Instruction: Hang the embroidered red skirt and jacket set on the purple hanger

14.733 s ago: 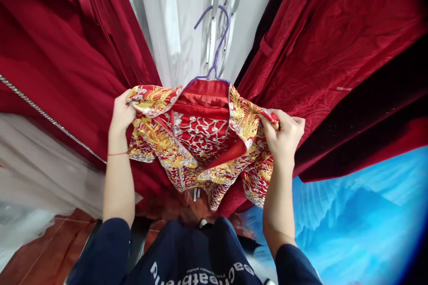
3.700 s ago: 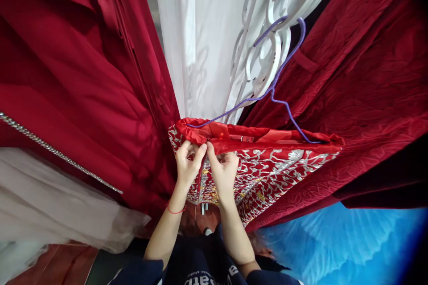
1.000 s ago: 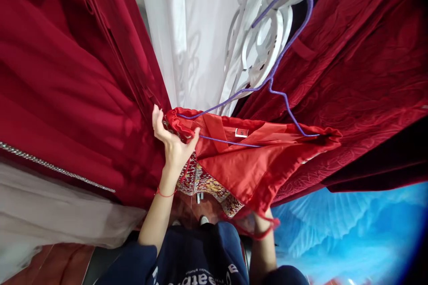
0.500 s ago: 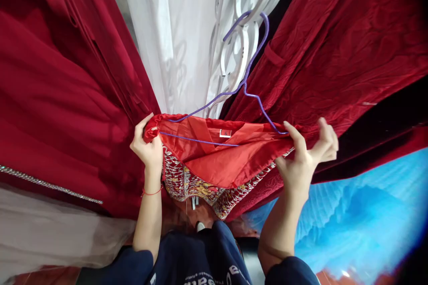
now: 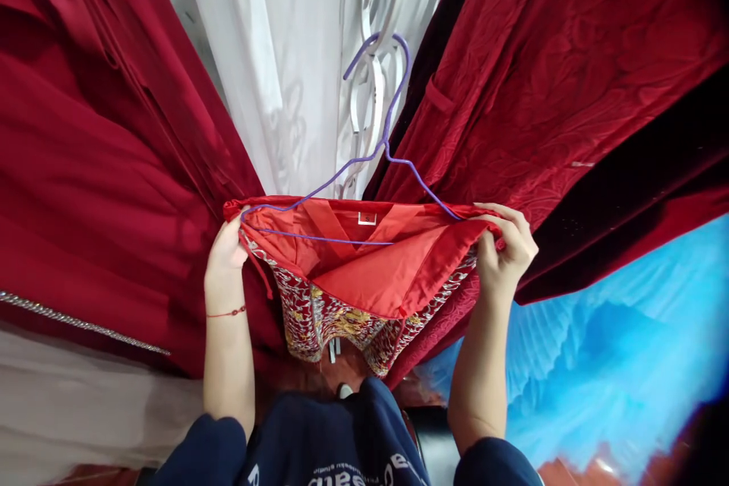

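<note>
Half a second on, my right hand point(image 5: 506, 247), which had been open with fingers spread, closed onto the jacket's point(image 5: 376, 273) right shoulder, and the hanger point(image 5: 380, 159) swung back toward upright. My left hand point(image 5: 225, 258) was pinched on the left shoulder at nine o'clock, the right at three o'clock, so the jacket was stretched flat between them, dead centre. Its plain red lining faced up at me, and the embroidered side hung below toward six o'clock. The hanger's purple hook rose at twelve o'clock against the white curtain point(image 5: 296, 68). Red gowns point(image 5: 102, 144) crowded in from nine and two o'clock. A blue dress point(image 5: 615, 349) spread out at four o'clock.
</note>
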Demonstrator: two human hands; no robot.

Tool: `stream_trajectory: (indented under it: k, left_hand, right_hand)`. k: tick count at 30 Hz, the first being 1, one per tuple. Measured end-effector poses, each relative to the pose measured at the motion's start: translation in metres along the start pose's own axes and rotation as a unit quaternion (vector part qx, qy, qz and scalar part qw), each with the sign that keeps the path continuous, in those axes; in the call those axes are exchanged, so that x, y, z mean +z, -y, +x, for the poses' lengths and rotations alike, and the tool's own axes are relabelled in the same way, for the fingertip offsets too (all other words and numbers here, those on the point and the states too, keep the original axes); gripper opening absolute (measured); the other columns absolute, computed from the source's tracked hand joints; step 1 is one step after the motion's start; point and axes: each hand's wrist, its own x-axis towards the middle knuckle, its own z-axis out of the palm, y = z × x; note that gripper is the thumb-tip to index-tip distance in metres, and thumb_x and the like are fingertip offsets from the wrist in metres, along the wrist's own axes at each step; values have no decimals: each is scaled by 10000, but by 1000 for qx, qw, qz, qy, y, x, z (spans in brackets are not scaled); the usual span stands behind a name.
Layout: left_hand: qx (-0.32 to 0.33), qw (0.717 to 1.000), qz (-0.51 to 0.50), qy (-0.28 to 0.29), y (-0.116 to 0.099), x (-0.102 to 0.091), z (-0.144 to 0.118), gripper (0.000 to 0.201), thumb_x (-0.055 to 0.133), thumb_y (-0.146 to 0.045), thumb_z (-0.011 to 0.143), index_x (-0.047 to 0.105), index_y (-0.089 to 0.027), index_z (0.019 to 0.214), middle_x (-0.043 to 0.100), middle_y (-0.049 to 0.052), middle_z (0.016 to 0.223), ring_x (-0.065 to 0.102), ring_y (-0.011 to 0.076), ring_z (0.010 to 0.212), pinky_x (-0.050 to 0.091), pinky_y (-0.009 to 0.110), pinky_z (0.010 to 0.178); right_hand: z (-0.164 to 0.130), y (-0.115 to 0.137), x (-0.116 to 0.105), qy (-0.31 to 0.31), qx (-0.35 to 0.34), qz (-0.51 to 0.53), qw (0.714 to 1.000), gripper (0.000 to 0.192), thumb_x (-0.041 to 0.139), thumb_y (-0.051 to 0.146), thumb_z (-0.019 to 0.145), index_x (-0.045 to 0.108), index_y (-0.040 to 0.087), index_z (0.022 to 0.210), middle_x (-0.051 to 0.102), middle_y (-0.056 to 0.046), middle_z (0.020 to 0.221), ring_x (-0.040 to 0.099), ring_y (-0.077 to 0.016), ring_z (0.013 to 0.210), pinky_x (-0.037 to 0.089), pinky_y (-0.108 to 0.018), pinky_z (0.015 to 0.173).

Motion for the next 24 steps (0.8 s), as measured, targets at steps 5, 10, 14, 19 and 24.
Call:
stream_trajectory:
  k: [5, 10, 14, 19, 24]
  left_hand:
    - [-41, 998, 45, 4, 30, 9, 2, 259, 765, -349, 693, 655, -154, 824, 729, 40, 739, 728, 219, 843, 582, 346, 830]
    - [174, 942, 286, -24, 62, 22, -17, 268, 652, -443, 798, 597, -183, 768, 674, 21, 753, 646, 167, 746, 513, 291, 778]
    - [233, 856, 460, -42, 75, 31, -38, 221, 491, -405, 903, 582, -205, 878, 611, 17, 693, 604, 185, 658, 474, 305, 694]
    - [217, 793, 567, -42, 85, 40, -68, 386, 502, -527, 884, 587, -176, 1020, 624, 62, 701, 643, 270, 691, 460, 352, 686]
    - [241, 839, 483, 69, 93, 24, -93, 492, 461, -661, 844, 514, -205, 1023, 627, 50, 775, 627, 245, 709, 466, 338, 696]
  right_hand:
    - [-10, -16, -11, 11, 26, 30, 999, 175, 541, 310, 908, 671, 215, 840, 737, -89, 988, 692, -243, 922, 539, -427, 861]
    - [-37, -23, -22, 52, 48, 19, 997, 194, 544, 315, 906, 629, 193, 782, 661, -54, 832, 639, -189, 774, 519, -339, 727]
    - [-49, -11, -29, 97, 107, 11, 990, 293, 556, 382, 912, 534, 204, 680, 504, 14, 649, 486, -136, 604, 420, -277, 598]
    - [-50, 15, -45, 188, 155, 45, 969, 492, 691, 472, 818, 367, 211, 555, 344, 56, 563, 342, -94, 534, 301, -246, 523]
    - [-54, 31, -69, 340, 197, 126, 911, 443, 723, 488, 767, 458, 193, 569, 403, 47, 561, 367, -96, 539, 294, -238, 511]
